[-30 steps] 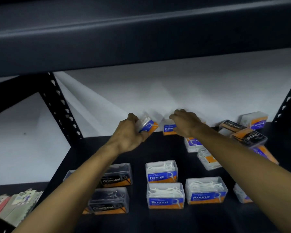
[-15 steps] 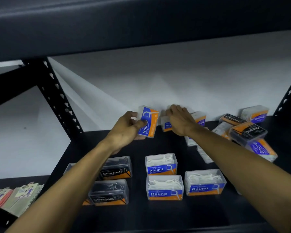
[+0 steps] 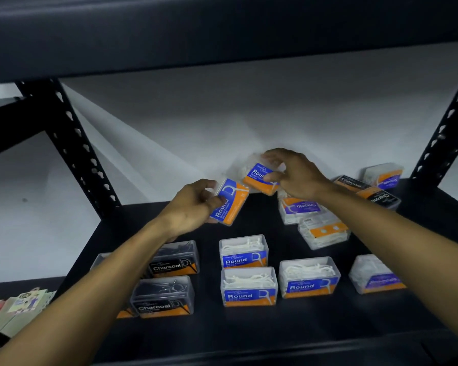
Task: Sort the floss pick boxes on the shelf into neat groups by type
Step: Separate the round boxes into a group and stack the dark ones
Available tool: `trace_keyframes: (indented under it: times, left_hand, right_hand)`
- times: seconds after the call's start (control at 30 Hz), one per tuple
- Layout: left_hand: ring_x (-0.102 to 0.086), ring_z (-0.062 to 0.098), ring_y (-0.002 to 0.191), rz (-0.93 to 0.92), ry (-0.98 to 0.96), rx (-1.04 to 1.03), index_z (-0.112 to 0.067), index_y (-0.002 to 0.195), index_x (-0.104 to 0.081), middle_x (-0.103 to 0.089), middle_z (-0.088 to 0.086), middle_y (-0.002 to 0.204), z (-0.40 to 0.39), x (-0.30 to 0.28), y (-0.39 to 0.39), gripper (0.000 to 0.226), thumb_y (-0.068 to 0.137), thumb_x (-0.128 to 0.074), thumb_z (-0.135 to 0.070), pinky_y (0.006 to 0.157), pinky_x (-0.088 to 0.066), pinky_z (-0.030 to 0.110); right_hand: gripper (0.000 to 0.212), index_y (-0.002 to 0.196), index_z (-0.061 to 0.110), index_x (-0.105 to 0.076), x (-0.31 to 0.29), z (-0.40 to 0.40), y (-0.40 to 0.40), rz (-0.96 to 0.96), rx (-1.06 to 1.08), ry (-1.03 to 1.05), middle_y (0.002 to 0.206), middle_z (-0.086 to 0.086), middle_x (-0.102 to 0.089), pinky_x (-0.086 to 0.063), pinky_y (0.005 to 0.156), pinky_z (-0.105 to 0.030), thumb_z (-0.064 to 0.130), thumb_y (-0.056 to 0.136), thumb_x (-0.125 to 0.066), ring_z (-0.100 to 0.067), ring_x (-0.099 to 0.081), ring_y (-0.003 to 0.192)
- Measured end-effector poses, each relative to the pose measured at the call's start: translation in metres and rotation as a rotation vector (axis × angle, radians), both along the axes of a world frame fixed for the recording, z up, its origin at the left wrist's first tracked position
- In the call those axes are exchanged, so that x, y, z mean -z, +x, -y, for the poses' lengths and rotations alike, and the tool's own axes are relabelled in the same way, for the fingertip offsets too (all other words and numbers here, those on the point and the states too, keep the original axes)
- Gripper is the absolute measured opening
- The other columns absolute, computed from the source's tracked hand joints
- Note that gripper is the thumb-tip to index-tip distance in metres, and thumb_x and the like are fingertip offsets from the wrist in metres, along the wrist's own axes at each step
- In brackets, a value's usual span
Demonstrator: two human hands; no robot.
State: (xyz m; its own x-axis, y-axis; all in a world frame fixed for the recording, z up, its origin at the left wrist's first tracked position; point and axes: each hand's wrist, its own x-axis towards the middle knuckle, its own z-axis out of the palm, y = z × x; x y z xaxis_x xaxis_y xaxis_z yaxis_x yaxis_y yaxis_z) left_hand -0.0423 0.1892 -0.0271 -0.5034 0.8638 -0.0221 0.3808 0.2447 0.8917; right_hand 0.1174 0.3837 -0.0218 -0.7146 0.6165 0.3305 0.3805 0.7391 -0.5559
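Roughly half the sorting looks done, judging by how the boxes lie on the dark metal shelf (image 3: 249, 336). Taking the front clear plastic box of white picks with a blue-and-orange "Round" label (image 3: 249, 286) as the landmark: a second Round box (image 3: 309, 277) stands just to its right and a third (image 3: 243, 250) just behind it, all label-forward, a tidy group. To the landmark's left sit two clear boxes of dark picks with black "Charcoal" labels (image 3: 162, 297), one behind the other, and more boxes are partly hidden under the left forearm. Well to its right stands a lone clear box with a purple-and-orange label (image 3: 377, 274), blurred, probably Smooth.

Above and behind the landmark, both hands are in the air. The left hand (image 3: 193, 204) grips one Round box (image 3: 230, 202) on end between thumb and fingers; the right hand (image 3: 294, 173) pinches another Round box (image 3: 261, 178), tilted. Both presumably belong in the Round group.

Behind and to the landmark's right lies the unsorted heap: an upside-down "Smooth" box (image 3: 300, 208), a box lying label-down (image 3: 324, 232), toppled Charcoal boxes (image 3: 365, 191) and another Smooth box (image 3: 384, 175) by the wall. These remain to be grouped.
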Motion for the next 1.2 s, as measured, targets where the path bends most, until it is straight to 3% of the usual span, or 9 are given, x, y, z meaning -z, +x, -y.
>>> trace_keyframes:
  times: [0.13, 0.3, 0.47, 0.53, 0.7, 0.87, 1.03, 1.2]
  left_hand:
    - [-0.07, 0.011, 0.089, -0.026, 0.017, -0.002, -0.025, 0.12, -0.051, -0.069, -0.001, 0.106, 0.0, 0.002, -0.001, 0.032, 0.092, -0.065, -0.026, 0.074, -0.06, 0.03]
    - [-0.07, 0.013, 0.092, -0.084, 0.044, -0.033, -0.025, 0.125, -0.052, -0.069, -0.002, 0.106, -0.002, -0.001, -0.006, 0.038, 0.09, -0.066, -0.032, 0.081, -0.059, 0.04]
    - [-0.065, 0.004, 0.08, -0.189, -0.034, 0.009, -0.025, 0.124, -0.049, -0.064, -0.002, 0.11, -0.012, 0.001, -0.001, 0.036, 0.092, -0.064, -0.03, 0.053, -0.05, 0.012]
    - [-0.063, 0.002, 0.076, -0.237, -0.082, 0.017, -0.022, 0.128, -0.048, -0.06, -0.002, 0.111, -0.016, 0.005, -0.001, 0.042, 0.091, -0.066, -0.031, 0.048, -0.046, 0.009]
    - [-0.064, 0.011, 0.096, -0.331, -0.17, 0.057, -0.023, 0.127, -0.05, -0.062, 0.002, 0.124, -0.021, 0.017, -0.005, 0.05, 0.086, -0.069, -0.042, 0.065, -0.048, 0.018]
    - [-0.061, 0.006, 0.089, -0.358, -0.196, 0.083, -0.024, 0.126, -0.049, -0.062, 0.0, 0.123, -0.023, 0.018, -0.003, 0.047, 0.087, -0.068, -0.043, 0.059, -0.043, 0.014]
    - [-0.063, 0.01, 0.095, -0.38, -0.217, 0.133, -0.028, 0.118, -0.05, -0.063, -0.003, 0.117, -0.024, 0.02, -0.002, 0.036, 0.088, -0.067, -0.04, 0.074, -0.051, 0.024]
    - [-0.062, 0.01, 0.098, -0.367, -0.233, 0.199, -0.031, 0.111, -0.051, -0.062, -0.004, 0.118, -0.024, 0.023, -0.005, 0.03, 0.087, -0.069, -0.036, 0.079, -0.053, 0.026]
  right_hand:
    - [0.052, 0.129, 0.028, -0.049, -0.006, 0.005, 0.028, 0.072, 0.059, 0.088, 0.129, 0.003, -0.054, -0.044, 0.086, -0.032, 0.028, 0.082, -0.071, -0.016, -0.049, 0.116]
    - [0.054, 0.132, 0.03, -0.049, -0.009, 0.019, 0.056, 0.078, 0.039, 0.051, 0.119, 0.007, -0.053, -0.045, 0.092, -0.038, 0.029, 0.082, -0.071, -0.014, -0.048, 0.114]
    - [0.053, 0.134, 0.028, -0.05, -0.006, 0.041, 0.066, 0.296, -0.057, 0.155, 0.132, 0.006, -0.049, -0.035, 0.104, -0.038, 0.029, 0.084, -0.067, -0.015, -0.04, 0.126]
    - [0.051, 0.133, 0.031, -0.05, -0.002, 0.047, 0.068, 0.401, -0.064, 0.21, 0.137, 0.006, -0.047, -0.035, 0.104, -0.042, 0.032, 0.084, -0.065, -0.016, -0.036, 0.13]
    - [0.042, 0.126, 0.03, -0.052, 0.005, 0.057, 0.072, 0.507, -0.092, 0.215, 0.129, 0.004, -0.049, -0.04, 0.097, -0.041, 0.033, 0.085, -0.063, -0.017, -0.04, 0.124]
    - [0.046, 0.13, 0.028, -0.049, 0.012, 0.065, 0.072, 0.563, -0.113, 0.251, 0.132, 0.004, -0.047, -0.041, 0.095, -0.041, 0.034, 0.086, -0.062, -0.017, -0.041, 0.125]
    - [0.047, 0.13, 0.029, -0.049, 0.02, 0.067, 0.073, 0.598, -0.128, 0.235, 0.129, 0.006, -0.048, -0.042, 0.093, -0.038, 0.037, 0.086, -0.063, -0.017, -0.044, 0.121]
    - [0.049, 0.13, 0.03, -0.05, 0.023, 0.066, 0.073, 0.6, -0.139, 0.202, 0.126, 0.008, -0.05, -0.042, 0.09, -0.034, 0.038, 0.084, -0.065, -0.014, -0.046, 0.118]
